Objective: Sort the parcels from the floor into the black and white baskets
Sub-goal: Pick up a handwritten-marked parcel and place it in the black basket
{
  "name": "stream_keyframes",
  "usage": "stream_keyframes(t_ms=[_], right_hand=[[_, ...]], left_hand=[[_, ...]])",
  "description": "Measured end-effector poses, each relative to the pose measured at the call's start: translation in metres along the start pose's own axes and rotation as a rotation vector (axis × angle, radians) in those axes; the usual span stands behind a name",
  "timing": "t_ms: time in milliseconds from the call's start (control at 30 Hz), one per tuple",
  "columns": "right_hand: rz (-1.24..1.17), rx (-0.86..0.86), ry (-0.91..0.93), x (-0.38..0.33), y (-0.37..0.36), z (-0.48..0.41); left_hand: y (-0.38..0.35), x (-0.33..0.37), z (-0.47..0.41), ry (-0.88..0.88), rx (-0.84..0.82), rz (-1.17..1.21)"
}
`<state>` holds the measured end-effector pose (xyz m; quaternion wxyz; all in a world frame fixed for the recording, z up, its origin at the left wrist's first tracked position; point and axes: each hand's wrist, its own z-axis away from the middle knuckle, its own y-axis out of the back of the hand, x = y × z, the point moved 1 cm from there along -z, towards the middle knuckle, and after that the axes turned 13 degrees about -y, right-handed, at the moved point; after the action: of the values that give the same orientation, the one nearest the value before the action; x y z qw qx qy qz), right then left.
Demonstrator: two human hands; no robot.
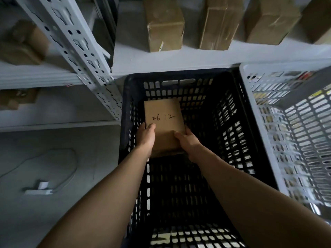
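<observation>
Parcel [163, 122] — brown carton, "2612" handwritten on the top face — sits low inside the black basket [223, 140], toward its far wall and left of centre. Whether it already rests on the basket floor I cannot tell; the underside is hidden.

You have both hands on it. Left hand [146, 136] is clamped on the near-left edge, thumb over the top face just below the writing. Right hand [188, 142] is clamped on the near-right corner, fingers wrapped down the side. Both grip the near end only; the far end is free.

Key relation: the parcel's long axis runs away from you, roughly in line with your forearms and with the basket's long side. It lies straight ahead of both hands, and neither is clearly nearer. Judged from this, release should be a simple lowering and letting go, then drawing both hands straight back and up — no turning needed.

White basket [259, 122] stands touching the black one on your right. Other cartons [164, 25] sit on the shelf [179, 58] above the far rim.
</observation>
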<state>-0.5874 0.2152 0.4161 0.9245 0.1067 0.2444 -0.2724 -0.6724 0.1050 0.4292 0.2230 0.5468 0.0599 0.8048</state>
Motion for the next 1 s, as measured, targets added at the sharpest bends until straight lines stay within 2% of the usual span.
stream_keyframes(t_ms=[167, 500, 667, 833, 1000], right_hand=[[0.067, -0.008, -0.008, 0.001, -0.007, -0.022], [0.135, 0.068, -0.01, -0.001, -0.016, -0.037], [0.231, 0.12, 0.022, -0.014, -0.013, -0.02], [0.15, 0.178, 0.207, -0.051, 0.002, 0.035], [0.051, 0.203, 0.486, -0.096, 0.021, 0.128]], left_hand=[[-0.01, -0.012, -0.02, 0.057, -0.03, -0.114], [-0.017, -0.012, -0.031, 0.12, 0.014, -0.063], [-0.008, 0.006, -0.019, 0.048, 0.035, -0.017], [0.009, 0.068, 0.007, -0.115, 0.063, 0.141], [0.027, 0.144, 0.058, -0.313, 0.049, 0.253]])
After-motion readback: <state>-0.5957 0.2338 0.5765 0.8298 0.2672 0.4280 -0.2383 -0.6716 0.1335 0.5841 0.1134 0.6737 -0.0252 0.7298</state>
